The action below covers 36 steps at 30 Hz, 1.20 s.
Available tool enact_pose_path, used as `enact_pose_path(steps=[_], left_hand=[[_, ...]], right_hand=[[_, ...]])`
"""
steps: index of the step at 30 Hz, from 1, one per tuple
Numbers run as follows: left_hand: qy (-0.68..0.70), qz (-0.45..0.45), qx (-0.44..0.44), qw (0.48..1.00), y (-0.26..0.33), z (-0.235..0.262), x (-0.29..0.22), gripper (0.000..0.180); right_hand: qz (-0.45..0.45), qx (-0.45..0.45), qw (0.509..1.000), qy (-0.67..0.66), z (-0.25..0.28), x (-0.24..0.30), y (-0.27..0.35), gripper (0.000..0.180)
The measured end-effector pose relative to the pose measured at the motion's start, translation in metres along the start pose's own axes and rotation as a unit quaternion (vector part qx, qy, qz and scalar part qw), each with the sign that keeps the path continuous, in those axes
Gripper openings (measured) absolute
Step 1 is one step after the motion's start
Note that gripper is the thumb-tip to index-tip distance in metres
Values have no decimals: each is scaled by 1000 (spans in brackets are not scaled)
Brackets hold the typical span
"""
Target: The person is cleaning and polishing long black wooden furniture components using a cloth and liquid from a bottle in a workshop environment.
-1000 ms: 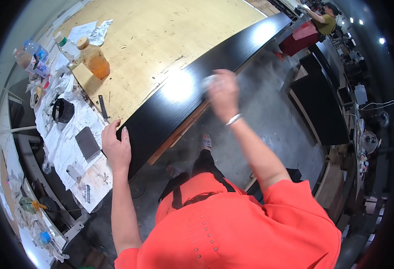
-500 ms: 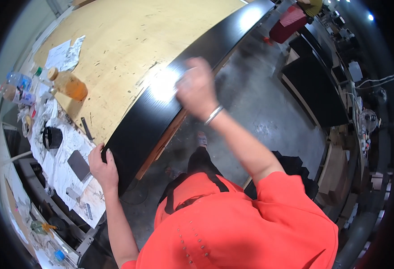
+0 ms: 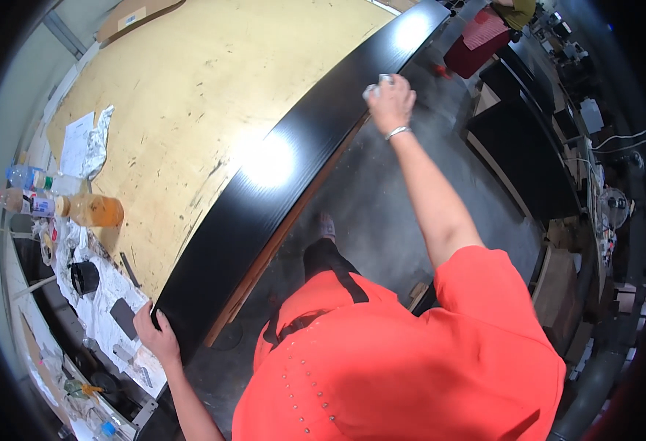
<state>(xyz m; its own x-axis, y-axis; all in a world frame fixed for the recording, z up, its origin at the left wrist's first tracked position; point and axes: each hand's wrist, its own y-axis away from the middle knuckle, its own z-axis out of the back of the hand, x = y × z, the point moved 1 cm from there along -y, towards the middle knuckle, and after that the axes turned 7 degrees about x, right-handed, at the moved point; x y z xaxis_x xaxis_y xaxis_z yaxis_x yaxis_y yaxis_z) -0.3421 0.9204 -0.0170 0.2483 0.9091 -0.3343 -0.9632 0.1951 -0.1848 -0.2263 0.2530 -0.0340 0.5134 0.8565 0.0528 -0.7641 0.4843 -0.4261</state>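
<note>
Left hand (image 3: pixel 157 334) gripping near panel (image 3: pixel 293 169) end; right hand (image 3: pixel 390 103) closed on cloth (image 3: pixel 373 88), far along its length.

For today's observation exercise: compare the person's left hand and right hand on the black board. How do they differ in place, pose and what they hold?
The left hand grips the near end of the glossy black board, bare; the right hand is stretched far along it, near the other end. The left hand holds only the board; the right hand presses a small white cloth onto it and wears a bracelet. Both touch the board.
</note>
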Motion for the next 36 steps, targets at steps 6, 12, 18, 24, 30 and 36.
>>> enact_pose_path(steps=[6, 12, 18, 24, 30, 36], left_hand=[[-11, 127, -53, 990, -12, -13, -51, 32], [351, -45, 102, 930, -137, -93, -310, 48], [245, -108, 128, 955, -206, -96, -337, 31], [98, -288, 188, 934, -255, -173, -444, 64], [64, -207, 125, 968, -187, -162, -389, 55], [-156, 126, 2, 980, 23, -54, -209, 42]], right_hand=[[18, -2, 960, -280, 27, -31, -44, 38], [299, 487, 524, -631, 106, 111, 38, 59], [225, 329, 850, -346, 26, 2, -109, 39], [298, 128, 928, -186, -44, -14, -128, 47], [333, 104, 926, -141, -48, -27, -132, 44], [336, 142, 926, -103, -58, -35, -130, 44]])
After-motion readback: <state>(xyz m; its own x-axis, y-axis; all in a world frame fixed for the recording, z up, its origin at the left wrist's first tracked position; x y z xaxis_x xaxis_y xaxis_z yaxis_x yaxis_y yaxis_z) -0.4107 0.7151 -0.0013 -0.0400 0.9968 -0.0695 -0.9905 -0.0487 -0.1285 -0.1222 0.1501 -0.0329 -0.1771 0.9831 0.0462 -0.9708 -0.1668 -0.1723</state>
